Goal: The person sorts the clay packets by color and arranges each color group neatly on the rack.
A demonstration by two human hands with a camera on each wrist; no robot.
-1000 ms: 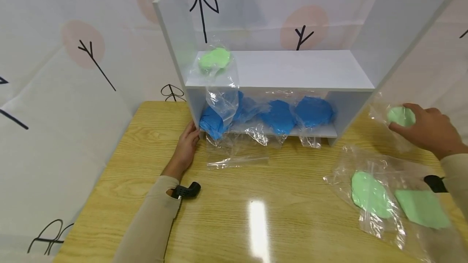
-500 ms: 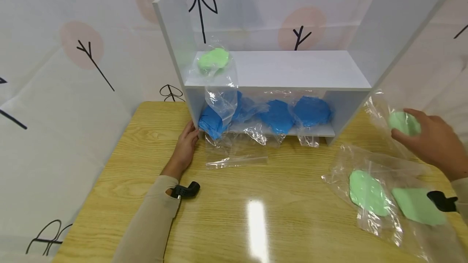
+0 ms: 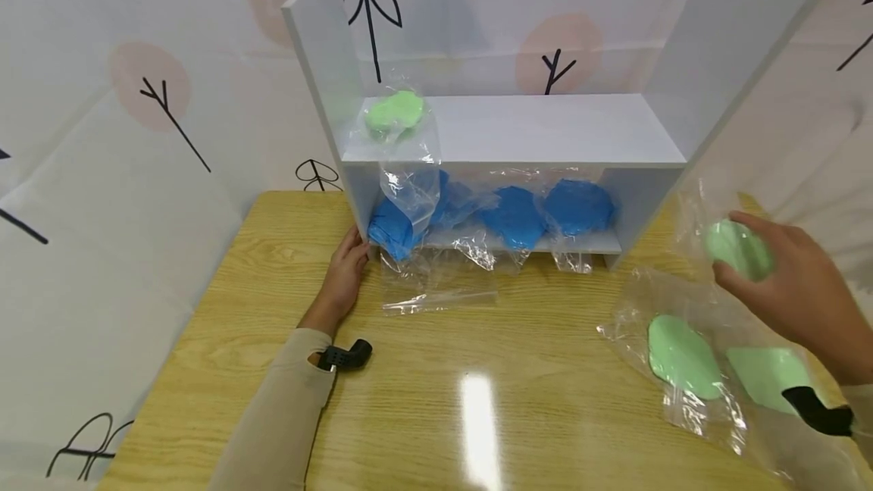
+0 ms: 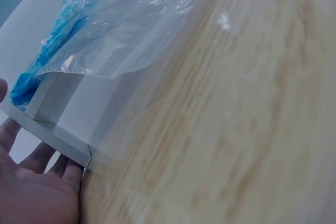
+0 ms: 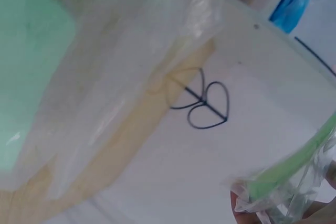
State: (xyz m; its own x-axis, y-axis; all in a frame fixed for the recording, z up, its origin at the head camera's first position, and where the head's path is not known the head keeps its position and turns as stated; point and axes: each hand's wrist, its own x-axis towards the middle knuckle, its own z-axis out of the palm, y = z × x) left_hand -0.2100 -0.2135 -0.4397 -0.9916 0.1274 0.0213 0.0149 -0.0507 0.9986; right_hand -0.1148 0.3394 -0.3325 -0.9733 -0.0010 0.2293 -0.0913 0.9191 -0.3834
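My left hand (image 3: 343,279) holds the lower left front edge of a white shelf unit (image 3: 559,127). In the left wrist view, the fingers (image 4: 38,157) lie along the panel's outer side and the thumb shows on its other side. To the right of the unit, my right hand (image 3: 794,279) grips a clear plastic bag with a pale green flat round piece (image 3: 730,247) in it, raised over the table. The right wrist view shows this green piece (image 5: 286,174) edge-on under crinkled plastic. Two more bagged green pieces, one rounded (image 3: 682,354) and one angular (image 3: 767,376), lie below that hand.
A bagged green piece (image 3: 395,112) sits at the upper shelf's left end, its bag hanging over the front. Several bagged blue pieces (image 3: 514,217) fill the lower shelf, with bag ends spilling onto the wooden table (image 3: 409,392). A patterned cloth (image 3: 225,21) hangs behind.
My right hand has moved toward me and slightly left with the bagged green piece, lifting it over the other bags. My left hand has stayed at the shelf unit. The head view has shifted slightly.
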